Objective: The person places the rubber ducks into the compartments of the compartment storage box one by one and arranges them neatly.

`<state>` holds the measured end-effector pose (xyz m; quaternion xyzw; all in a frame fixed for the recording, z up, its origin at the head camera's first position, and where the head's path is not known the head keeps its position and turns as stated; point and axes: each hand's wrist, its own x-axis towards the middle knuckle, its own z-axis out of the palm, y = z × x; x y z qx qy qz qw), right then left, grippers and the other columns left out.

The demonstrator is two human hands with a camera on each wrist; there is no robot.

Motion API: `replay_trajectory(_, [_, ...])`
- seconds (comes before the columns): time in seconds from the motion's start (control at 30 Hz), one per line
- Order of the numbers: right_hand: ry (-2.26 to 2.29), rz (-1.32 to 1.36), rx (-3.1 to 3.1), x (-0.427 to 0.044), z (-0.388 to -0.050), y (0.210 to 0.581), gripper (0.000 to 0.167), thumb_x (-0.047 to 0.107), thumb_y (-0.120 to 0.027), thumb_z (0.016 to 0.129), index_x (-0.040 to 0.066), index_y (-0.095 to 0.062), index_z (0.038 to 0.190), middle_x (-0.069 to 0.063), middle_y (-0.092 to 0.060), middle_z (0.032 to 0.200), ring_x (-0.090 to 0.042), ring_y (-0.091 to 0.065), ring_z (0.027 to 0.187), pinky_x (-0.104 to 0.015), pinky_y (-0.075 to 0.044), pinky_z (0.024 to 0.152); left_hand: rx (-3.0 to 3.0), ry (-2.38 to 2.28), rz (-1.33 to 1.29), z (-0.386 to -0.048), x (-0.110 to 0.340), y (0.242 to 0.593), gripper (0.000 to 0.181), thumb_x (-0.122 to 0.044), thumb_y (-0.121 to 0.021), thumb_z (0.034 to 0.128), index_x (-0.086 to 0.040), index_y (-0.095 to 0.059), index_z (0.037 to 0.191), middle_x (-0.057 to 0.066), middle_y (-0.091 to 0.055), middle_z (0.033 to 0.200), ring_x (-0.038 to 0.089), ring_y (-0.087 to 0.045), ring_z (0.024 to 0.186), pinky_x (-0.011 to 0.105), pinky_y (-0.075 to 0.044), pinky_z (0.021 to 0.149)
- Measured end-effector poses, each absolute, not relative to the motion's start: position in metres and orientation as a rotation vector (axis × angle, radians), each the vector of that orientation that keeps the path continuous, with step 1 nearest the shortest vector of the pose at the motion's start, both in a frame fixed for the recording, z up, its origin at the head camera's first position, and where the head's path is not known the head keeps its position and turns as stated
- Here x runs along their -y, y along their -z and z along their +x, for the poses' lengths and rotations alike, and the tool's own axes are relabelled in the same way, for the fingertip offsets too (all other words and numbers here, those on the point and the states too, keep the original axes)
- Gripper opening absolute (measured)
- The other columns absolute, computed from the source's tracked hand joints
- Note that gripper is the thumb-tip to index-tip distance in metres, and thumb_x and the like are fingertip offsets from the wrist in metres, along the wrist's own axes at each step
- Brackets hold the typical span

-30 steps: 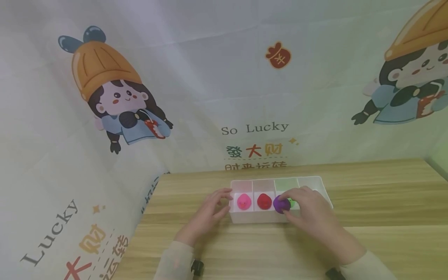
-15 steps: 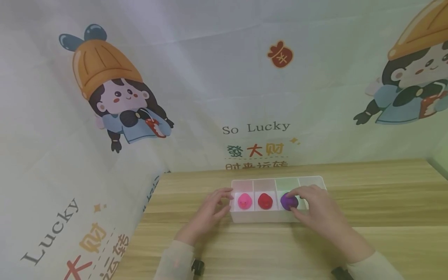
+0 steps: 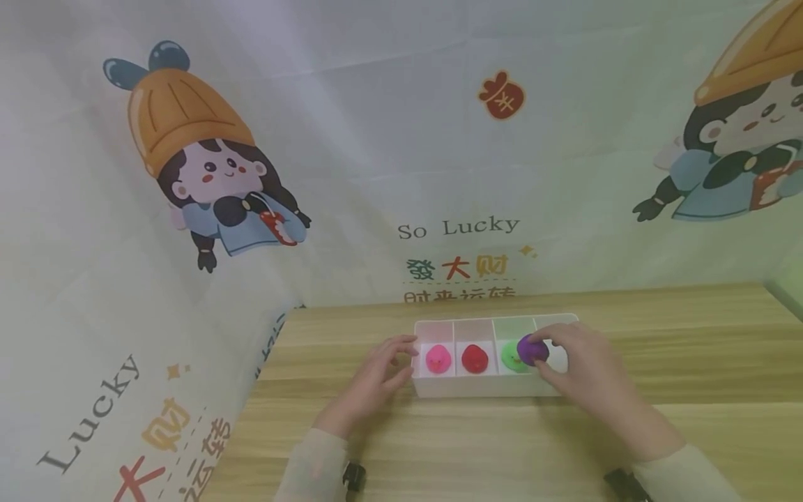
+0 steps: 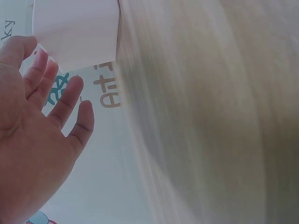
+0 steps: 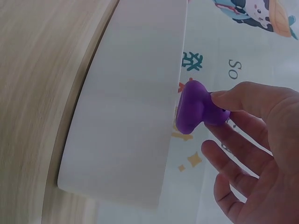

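Between the thumb and fingers of my right hand is a purple rubber duck, held above the white divided box. In the right wrist view the duck is pinched at its head, its rounded base beside the box's upper edge. A green duck sits in the third compartment, partly behind the purple one. Pink and red ducks occupy the first two compartments. My left hand rests its fingertips at the box's left end, fingers loosely spread. The right-end compartment is partly hidden by my right hand.
The box stands on a wood-grain table, towards its back edge. Behind and to the left hangs a pale printed cloth with cartoon figures and lettering. Black straps show at both wrists.
My right hand has carried the purple duck rightward along the box, from the third compartment's left side to its right side, uncovering the green duck. The left hand stays put.
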<state>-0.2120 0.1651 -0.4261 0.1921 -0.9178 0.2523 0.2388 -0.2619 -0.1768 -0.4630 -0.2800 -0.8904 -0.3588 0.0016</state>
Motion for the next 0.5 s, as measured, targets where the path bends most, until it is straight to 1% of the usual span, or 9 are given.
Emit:
replay_trajectory(0.23, [-0.659, 0.515, 2.489, -0.177, -0.215, 0.423, 0.03, 0.019, -0.077, 0.064, 0.018, -0.066, 0.092, 0.004, -0.063, 0.092, -0.017, -0.054, 0.083, -0.038, -0.044, 0.072, 2.798, 1.127, -0.874, -0.263, 0.177, 0.462, 0.026, -0.02, -0.054, 0.088, -0.017, -0.05, 0.113, -0.008, -0.032, 0.136, 0.024, -0.045, 0.104, 0.043, -0.039, 0.086])
replay_trajectory(0.5, [-0.627, 0.462, 2.541, -0.19, -0.218, 0.421, 0.029, 0.021, -0.075, 0.066, 0.018, -0.065, 0.093, 0.001, -0.063, 0.089, -0.021, -0.053, 0.083, -0.041, -0.043, 0.072, 2.798, 1.111, -0.871, -0.262, 0.176, 0.462, 0.026, -0.02, -0.054, 0.088, -0.018, -0.05, 0.113, -0.006, -0.032, 0.137, 0.021, -0.045, 0.103, 0.04, -0.04, 0.087])
